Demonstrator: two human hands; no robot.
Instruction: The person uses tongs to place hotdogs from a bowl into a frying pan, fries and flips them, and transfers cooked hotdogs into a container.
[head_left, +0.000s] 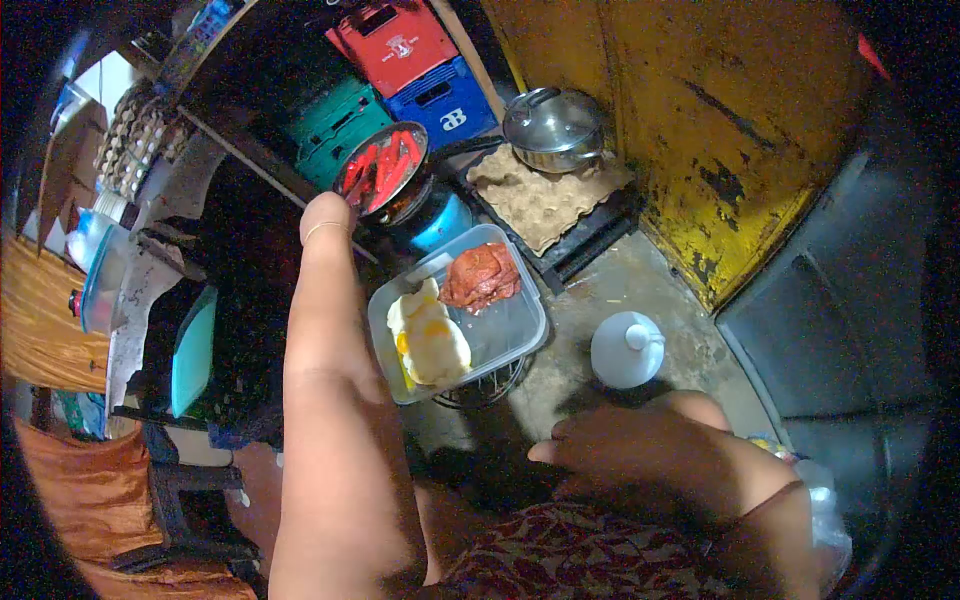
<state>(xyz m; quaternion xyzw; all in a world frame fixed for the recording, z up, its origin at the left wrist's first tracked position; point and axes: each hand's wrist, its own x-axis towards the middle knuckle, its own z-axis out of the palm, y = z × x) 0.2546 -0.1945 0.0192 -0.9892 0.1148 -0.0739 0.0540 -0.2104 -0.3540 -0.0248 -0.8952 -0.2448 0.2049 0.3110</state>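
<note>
My left hand (328,212) is at the near edge of a frying pan (420,141). It looks closed round the pan's handle, though its fingers are mostly hidden behind the wrist. Several red sausages (385,170) lie in the pan, which is tilted over a blue burner (440,222) with an orange glow beneath. In shadow near my lap, my right hand (580,450) has its fingers stretched out and holds nothing visible. Between the arms stands a clear plastic container (500,345) with fried eggs (430,340) and reddish meat slices (481,277).
A lidded pot (553,130) stands on an egg-tray sheet (540,205) at the back. A white jug (627,350) is on the floor to the right. Stacked crates (400,45) rise behind the pan. A yellow panel (720,150) bounds the right side.
</note>
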